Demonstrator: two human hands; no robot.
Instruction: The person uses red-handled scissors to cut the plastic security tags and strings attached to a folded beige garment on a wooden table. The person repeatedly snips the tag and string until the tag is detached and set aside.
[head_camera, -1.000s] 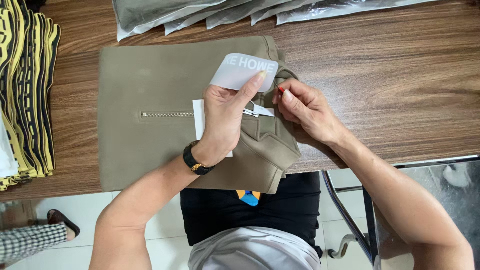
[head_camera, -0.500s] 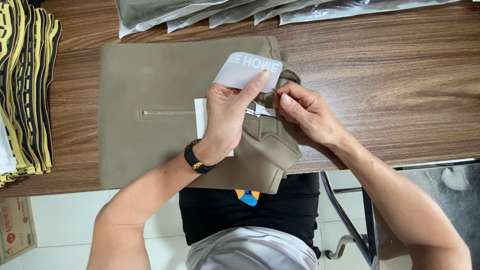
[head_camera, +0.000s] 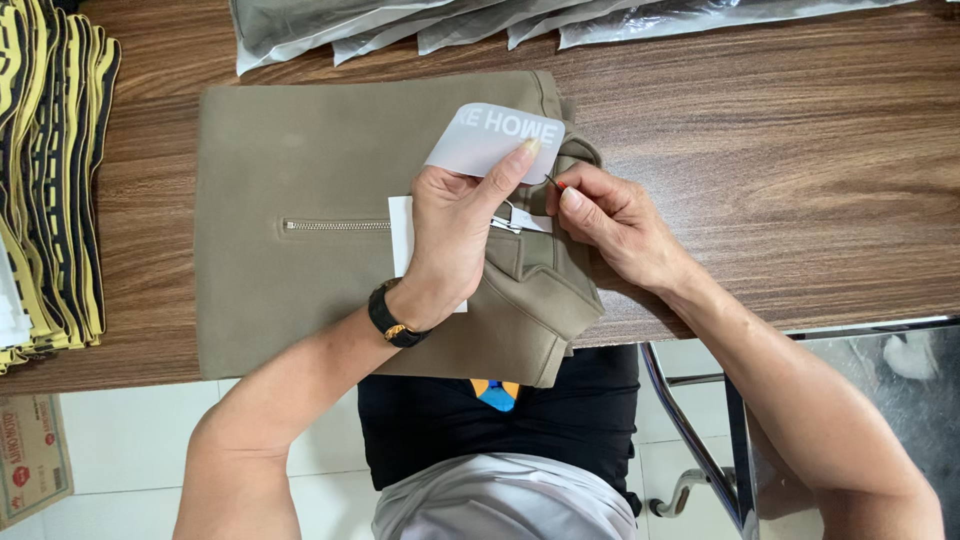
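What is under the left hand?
Under the left hand lie a white tag and the folded olive garment, its zipper showing. The hand covers the tag's middle and the zipper's end.

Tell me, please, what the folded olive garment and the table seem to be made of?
The olive garment looks like thick matte knit fabric: soft rolled folds, no sheen. The table shows brown wood grain with a smooth finish; solid wood or laminate, I cannot tell.

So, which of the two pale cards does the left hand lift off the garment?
The left hand lifts the grey rounded card; the white rectangular card lies flat on the olive garment under the hand.
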